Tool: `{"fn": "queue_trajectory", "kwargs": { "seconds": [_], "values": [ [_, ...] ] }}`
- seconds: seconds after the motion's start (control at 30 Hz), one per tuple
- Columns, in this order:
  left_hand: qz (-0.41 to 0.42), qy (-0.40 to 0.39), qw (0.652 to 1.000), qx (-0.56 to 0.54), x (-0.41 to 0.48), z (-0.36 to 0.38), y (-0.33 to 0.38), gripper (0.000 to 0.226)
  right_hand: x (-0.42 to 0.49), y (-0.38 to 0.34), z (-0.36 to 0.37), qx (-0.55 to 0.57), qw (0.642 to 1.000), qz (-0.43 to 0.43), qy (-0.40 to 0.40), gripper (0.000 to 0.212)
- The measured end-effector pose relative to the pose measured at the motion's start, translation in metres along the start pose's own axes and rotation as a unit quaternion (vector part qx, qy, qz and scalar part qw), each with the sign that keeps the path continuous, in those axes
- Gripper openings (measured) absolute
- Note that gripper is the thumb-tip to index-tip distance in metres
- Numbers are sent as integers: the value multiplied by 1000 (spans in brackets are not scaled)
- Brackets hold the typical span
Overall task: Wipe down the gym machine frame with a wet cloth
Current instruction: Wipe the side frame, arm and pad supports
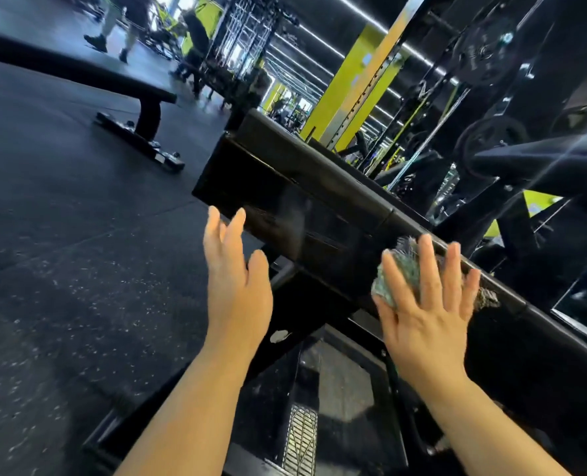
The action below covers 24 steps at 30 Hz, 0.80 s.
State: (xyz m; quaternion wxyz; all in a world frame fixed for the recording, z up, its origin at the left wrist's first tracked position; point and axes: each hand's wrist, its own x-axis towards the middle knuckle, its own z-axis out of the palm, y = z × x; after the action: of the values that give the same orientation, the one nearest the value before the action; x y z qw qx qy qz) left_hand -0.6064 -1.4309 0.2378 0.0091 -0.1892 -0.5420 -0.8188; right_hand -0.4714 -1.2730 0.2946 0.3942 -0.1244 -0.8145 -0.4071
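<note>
A black gym machine frame (285, 187) with a long padded edge runs from the centre to the lower right. My right hand (426, 304) lies flat with spread fingers on a green-grey cloth (388, 286), pressing it against the frame's side. Part of the cloth shows past my fingertips to the right. My left hand (237, 280) hovers in the air with straight fingers, just left of the frame and holding nothing. Both bare forearms reach up from the bottom of the view.
A flat black bench (141, 97) stands on the speckled rubber floor (62, 252) at the upper left. A person walks at the far top left. A yellow upright rack (360, 84) and weight plates (491, 56) stand behind the machine. A metal footplate (300, 438) lies below.
</note>
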Motion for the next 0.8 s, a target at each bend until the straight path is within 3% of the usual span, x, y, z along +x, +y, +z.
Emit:
{"fn": "queue_trajectory", "kwargs": {
  "seconds": [0.07, 0.2, 0.3, 0.4, 0.5, 0.63, 0.8],
  "values": [
    [-6, 9, 1000, -21, 2, -2, 1, 53, 21, -23, 2, 13, 1000, 5, 12, 48],
    [-27, 45, 991, -122, 2, -4, 8, 50, 93, -113, 11, 43, 991, -126, 34, 56],
    [-68, 109, 969, -209, 4, -7, 17, 47, 128, -156, 12, 51, 974, -220, 4, 54],
    [-92, 138, 974, -156, 12, -15, 12, 45, 121, -135, 15, 38, 959, -281, -24, 54],
    [-71, 82, 991, -85, 12, -18, 9, 44, 69, -78, 11, 22, 958, -285, -36, 61],
    [-19, -2, 1000, -18, 7, -11, 9, 48, 18, -18, 1, -27, 973, -227, -38, 78],
    [-17, 19, 999, -34, 10, -12, 6, 51, 80, -83, 7, 30, 981, -189, 21, 59]
  ]
}}
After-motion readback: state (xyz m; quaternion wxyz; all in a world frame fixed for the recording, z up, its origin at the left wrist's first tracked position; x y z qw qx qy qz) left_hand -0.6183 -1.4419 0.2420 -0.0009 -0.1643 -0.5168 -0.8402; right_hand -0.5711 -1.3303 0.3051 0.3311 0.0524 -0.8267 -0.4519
